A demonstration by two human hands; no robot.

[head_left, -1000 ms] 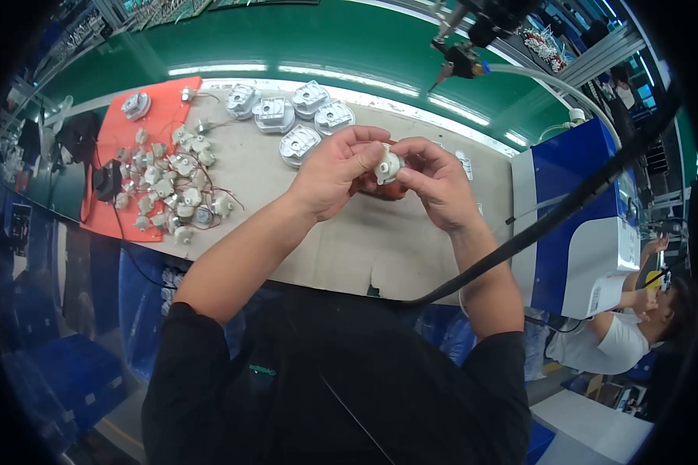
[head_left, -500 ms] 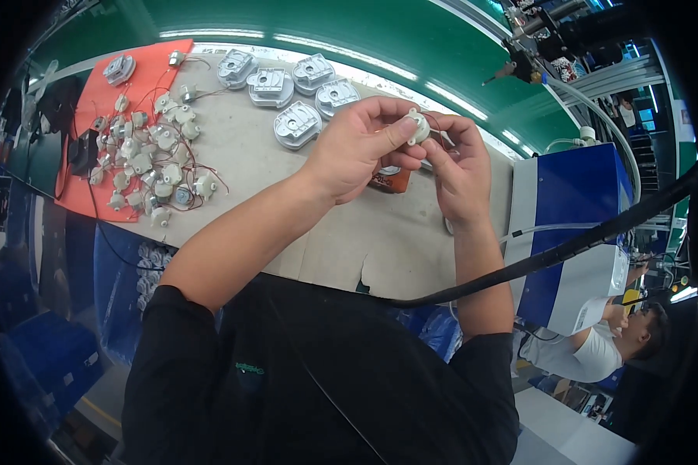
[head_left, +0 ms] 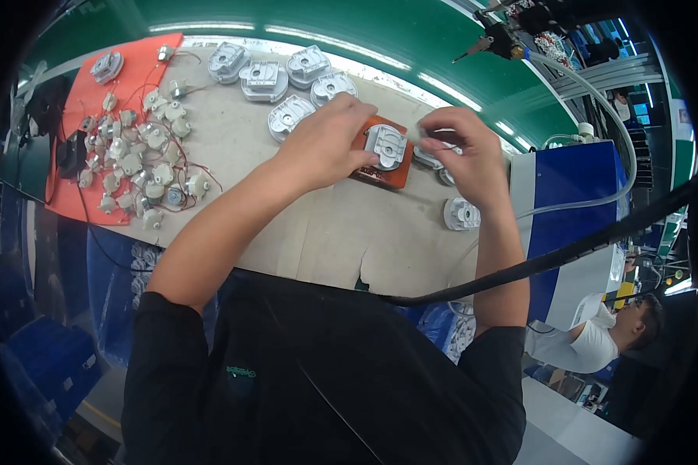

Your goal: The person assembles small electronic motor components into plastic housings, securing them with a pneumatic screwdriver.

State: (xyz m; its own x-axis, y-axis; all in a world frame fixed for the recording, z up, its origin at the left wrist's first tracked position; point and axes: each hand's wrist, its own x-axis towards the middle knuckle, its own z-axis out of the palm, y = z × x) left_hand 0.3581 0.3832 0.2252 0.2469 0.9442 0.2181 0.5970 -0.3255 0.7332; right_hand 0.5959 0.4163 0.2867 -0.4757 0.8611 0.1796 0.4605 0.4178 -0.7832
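My left hand (head_left: 326,143) spans the left side of an orange block (head_left: 395,177), thumb near its front and fingers toward its back. On that block sits a white plastic housing (head_left: 388,147) with a round recess facing up. Just right of it, my right hand (head_left: 469,147) pinches a small white geared motor (head_left: 415,135), blurred by motion, with thin wires trailing between the fingers. Further housings (head_left: 462,214) lie to the right, some partly hidden by my right hand.
Several white housings (head_left: 260,80) stand at the back of the table. A pile of wired motors (head_left: 143,151) covers part of an orange-red mat (head_left: 74,190) at left. A black cable (head_left: 520,271) crosses the right forearm. Beyond stand a blue-white machine (head_left: 578,186) and another person (head_left: 589,341).
My hands have moved apart. The left has let go of the motor and come down to the orange block; the right has carried the motor slightly lower, beside the housing.
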